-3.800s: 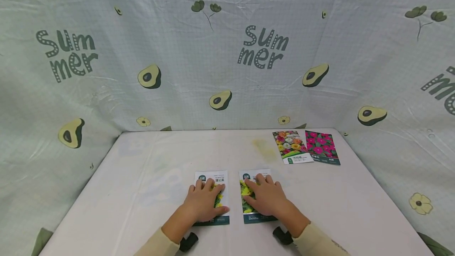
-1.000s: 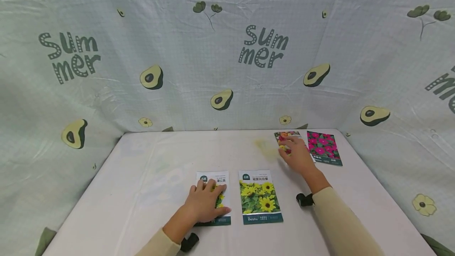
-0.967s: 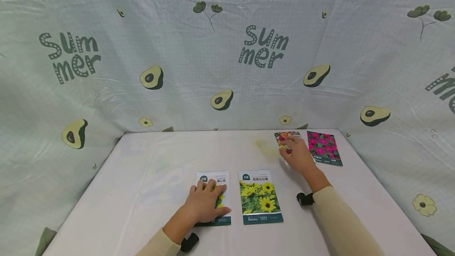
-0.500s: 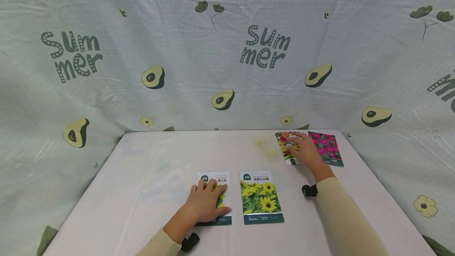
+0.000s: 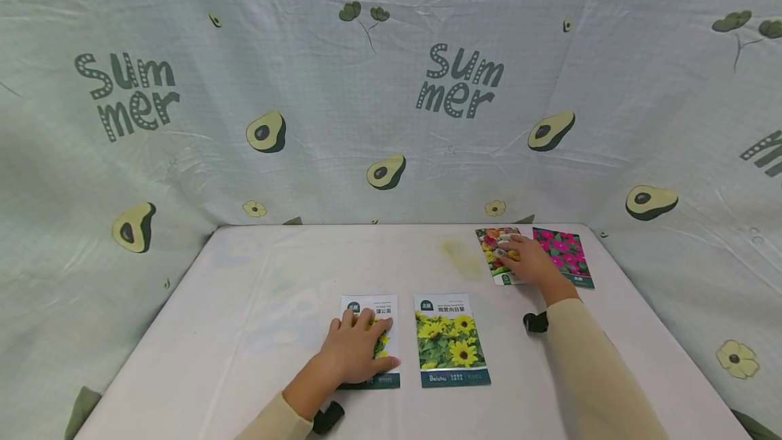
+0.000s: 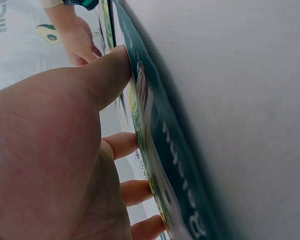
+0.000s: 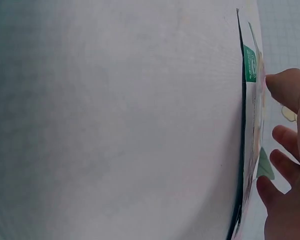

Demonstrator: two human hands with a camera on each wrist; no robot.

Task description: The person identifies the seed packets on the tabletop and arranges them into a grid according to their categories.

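Note:
My left hand (image 5: 354,345) rests with spread fingers on a flower seed packet (image 5: 387,381) with a white top, yellow flowers and a dark green bottom band. In the left wrist view its thumb (image 6: 112,70) and fingertips touch that packet's face. At the table's back right, my right hand (image 5: 530,262) lies over a packet of multicoloured flowers (image 5: 489,244), covering its right part. The right wrist view has its thumb (image 7: 285,87) at the packet's face, the other fingers loosely bent. Beside it lies a packet with magenta flowers (image 5: 565,253), partly behind the hand.
A packet with yellow sunflowers (image 5: 453,341) lies flat just right of my left hand. All the packets are on a white-covered table (image 5: 293,270). A hanging sheet (image 5: 318,87) printed with avocados closes off the back and sides.
My right hand has left the sunflower packet and gone to the multicoloured packet at the back right. Over the last second it shifted slightly right there. My left hand has stayed put.

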